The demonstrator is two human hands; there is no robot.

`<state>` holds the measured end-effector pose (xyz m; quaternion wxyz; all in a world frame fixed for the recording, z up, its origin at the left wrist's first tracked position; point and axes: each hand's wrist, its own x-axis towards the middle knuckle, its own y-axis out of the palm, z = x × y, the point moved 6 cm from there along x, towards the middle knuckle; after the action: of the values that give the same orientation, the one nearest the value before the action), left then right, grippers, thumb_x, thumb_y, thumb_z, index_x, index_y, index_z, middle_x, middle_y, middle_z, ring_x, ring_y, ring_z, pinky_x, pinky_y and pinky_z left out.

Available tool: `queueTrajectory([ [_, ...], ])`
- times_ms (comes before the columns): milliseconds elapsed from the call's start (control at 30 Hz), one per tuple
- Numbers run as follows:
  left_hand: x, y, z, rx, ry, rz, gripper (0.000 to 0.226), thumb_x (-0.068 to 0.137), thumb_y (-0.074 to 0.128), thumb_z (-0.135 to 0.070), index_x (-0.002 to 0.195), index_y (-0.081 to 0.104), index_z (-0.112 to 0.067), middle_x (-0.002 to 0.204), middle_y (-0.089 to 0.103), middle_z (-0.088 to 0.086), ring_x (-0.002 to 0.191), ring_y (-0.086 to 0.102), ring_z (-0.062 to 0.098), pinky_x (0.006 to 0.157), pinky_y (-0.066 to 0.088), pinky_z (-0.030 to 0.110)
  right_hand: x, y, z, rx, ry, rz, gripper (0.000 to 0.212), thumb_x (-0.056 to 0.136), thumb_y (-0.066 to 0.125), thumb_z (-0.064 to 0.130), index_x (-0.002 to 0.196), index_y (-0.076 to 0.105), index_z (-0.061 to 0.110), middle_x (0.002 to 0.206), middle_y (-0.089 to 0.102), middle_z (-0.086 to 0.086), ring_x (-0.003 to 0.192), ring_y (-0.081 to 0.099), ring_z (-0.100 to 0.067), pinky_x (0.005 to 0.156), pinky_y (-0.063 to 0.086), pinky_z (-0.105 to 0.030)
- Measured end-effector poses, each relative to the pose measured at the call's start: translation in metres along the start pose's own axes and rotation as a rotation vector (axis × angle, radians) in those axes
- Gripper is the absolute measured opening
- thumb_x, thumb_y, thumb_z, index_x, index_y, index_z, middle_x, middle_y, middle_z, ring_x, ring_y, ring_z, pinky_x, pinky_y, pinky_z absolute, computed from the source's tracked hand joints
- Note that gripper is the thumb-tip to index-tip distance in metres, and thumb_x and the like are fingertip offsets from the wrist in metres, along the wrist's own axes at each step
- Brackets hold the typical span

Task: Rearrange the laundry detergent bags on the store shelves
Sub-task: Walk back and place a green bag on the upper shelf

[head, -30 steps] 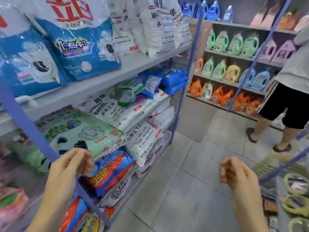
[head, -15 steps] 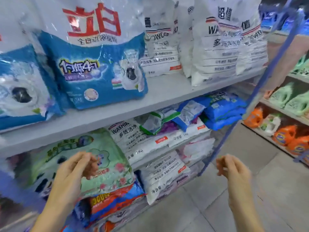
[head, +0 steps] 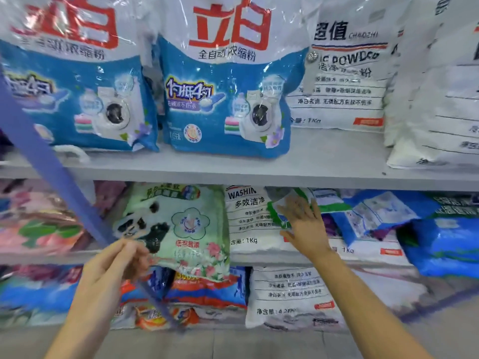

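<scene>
Head view: the right hand (head: 304,226), fingers spread wide and gripping nothing, lies on a small green-and-white pouch (head: 276,215) that sits loose atop the 1 kg white washing powder bags (head: 248,218) on the middle shelf (head: 259,259). The left hand (head: 114,265) is curled beside the green floral bag (head: 189,229); I cannot tell whether it pinches it. That bag overhangs the shelf edge, so a careless tug may drop it.

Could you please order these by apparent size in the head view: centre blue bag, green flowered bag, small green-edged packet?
1. centre blue bag
2. green flowered bag
3. green-edged packet, partly behind the right hand
</scene>
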<state>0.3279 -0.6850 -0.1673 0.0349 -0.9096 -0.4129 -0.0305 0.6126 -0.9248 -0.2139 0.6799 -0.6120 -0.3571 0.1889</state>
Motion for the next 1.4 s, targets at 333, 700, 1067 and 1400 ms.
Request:
queueTrajectory([
  [333,-0.023,0.003,0.002,-0.034,-0.064,-0.02,0.032,0.094,0.049,-0.013,0.068,0.068,-0.01,0.058,0.061,0.0,0.051,0.054,0.007,0.049,0.045,0.013,0.001,-0.036,-0.025,0.536,0.129,-0.213,0.037,0.076,0.066,-0.012,0.106,0.071,0.01,0.116,0.067,-0.012,0.113,0.057,-0.033,0.1,0.039,-0.044],
  [700,-0.049,0.141,0.054,0.27,-0.328,0.552,0.099,0.06,0.068,-0.062,0.143,0.024,-0.034,0.134,0.034,-0.021,0.127,0.038,0.005,0.109,0.034,0.031,-0.015,-0.134,0.027,1.256,0.148,-0.257,0.029,0.095,0.052,0.015,0.08,0.073,0.03,0.071,0.07,0.014,0.066,0.061,-0.001,0.061,0.047,-0.017],
  [1067,-0.016,0.1,-0.002,0.076,-0.045,0.335,0.02,0.068,0.078,-0.032,0.082,0.068,-0.023,0.062,0.068,-0.012,0.051,0.055,-0.002,0.049,0.039,0.01,-0.018,-0.12,0.036,1.812,0.45,0.004,0.019,0.092,0.05,0.023,0.088,0.064,0.009,0.075,0.073,-0.004,0.066,0.068,-0.015,0.059,0.058,-0.032],
  [1400,0.015,0.053,-0.11,1.026,0.338,0.384,0.037,0.057,0.056,-0.07,0.063,0.056,-0.034,0.053,0.054,-0.012,0.057,0.051,0.006,0.05,0.034,0.025,-0.011,-0.159,0.099,0.965,-0.309,-0.068,0.069,0.07,0.073,0.046,0.131,0.04,0.038,0.132,0.046,0.028,0.123,0.044,0.004,0.101,0.033,-0.01],
])
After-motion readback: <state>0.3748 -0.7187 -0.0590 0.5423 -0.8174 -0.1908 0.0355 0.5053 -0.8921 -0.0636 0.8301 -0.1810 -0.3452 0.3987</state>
